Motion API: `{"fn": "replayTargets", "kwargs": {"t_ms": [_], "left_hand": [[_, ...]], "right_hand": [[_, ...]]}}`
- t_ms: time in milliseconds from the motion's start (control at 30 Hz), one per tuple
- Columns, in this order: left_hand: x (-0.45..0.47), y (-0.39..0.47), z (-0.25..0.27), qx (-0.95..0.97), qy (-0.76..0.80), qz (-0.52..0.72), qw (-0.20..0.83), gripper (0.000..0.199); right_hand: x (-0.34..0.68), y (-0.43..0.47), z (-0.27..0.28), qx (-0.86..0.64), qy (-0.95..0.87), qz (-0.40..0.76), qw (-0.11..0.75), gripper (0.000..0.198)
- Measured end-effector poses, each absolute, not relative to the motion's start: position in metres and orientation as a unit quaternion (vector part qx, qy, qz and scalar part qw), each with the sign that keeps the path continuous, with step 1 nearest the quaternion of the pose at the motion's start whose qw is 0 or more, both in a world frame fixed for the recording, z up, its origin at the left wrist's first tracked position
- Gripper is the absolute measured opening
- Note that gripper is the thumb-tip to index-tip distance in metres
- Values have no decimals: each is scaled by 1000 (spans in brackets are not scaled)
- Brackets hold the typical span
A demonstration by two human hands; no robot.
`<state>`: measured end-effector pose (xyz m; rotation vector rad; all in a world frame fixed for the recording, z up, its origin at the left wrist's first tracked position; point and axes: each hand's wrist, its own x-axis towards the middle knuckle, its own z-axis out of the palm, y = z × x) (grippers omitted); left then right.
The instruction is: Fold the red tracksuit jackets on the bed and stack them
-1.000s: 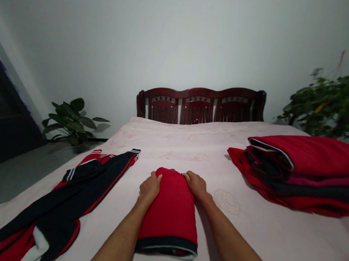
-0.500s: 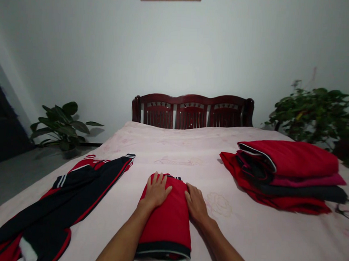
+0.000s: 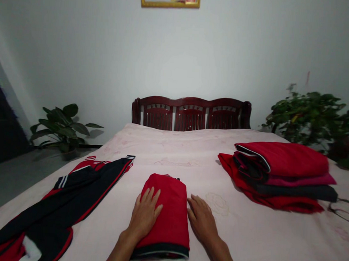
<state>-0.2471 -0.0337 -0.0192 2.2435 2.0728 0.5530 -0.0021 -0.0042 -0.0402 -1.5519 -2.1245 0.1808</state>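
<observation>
In front of me on the bed lies a folded red garment (image 3: 173, 213) with a dark, white-edged band at its near end. My left hand (image 3: 145, 213) rests flat on its left side, fingers slightly apart. Close along the right edge, my right hand (image 3: 201, 217) lies on the sheet with its fingers stretched out; whether the fingertips touch the cloth I cannot tell. Off to the left, a dark navy and red jacket (image 3: 78, 203) with white stripes is spread out unfolded.
A stack of folded clothes (image 3: 293, 165), red, magenta and dark, sits on the right of the pink bedsheet (image 3: 161, 145). Beside it are eyeglasses (image 3: 345, 213). A wooden headboard (image 3: 190, 111) stands at the far end, with potted plants (image 3: 62, 127) on both sides.
My left hand has slid toward me down the garment's left side. The right hand has moved slightly toward me and off the garment's right edge. The view has tilted up slightly.
</observation>
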Motion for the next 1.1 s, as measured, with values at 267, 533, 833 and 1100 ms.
{"fn": "replayTargets", "kwargs": {"t_ms": [267, 533, 833, 1100], "left_hand": [[-288, -47, -37, 646, 642, 363, 198, 54], [-287, -48, -37, 631, 634, 397, 206, 50], [-289, -46, -39, 632, 631, 402, 201, 48], [-292, -43, -47, 635, 623, 408, 206, 48]], "right_hand": [[2, -3, -41, -566, -780, 74, 258, 43], [3, -3, -40, -561, -785, 75, 253, 43], [3, -3, -40, -560, -788, 74, 247, 43], [4, -2, -43, -554, -791, 63, 251, 42]]}}
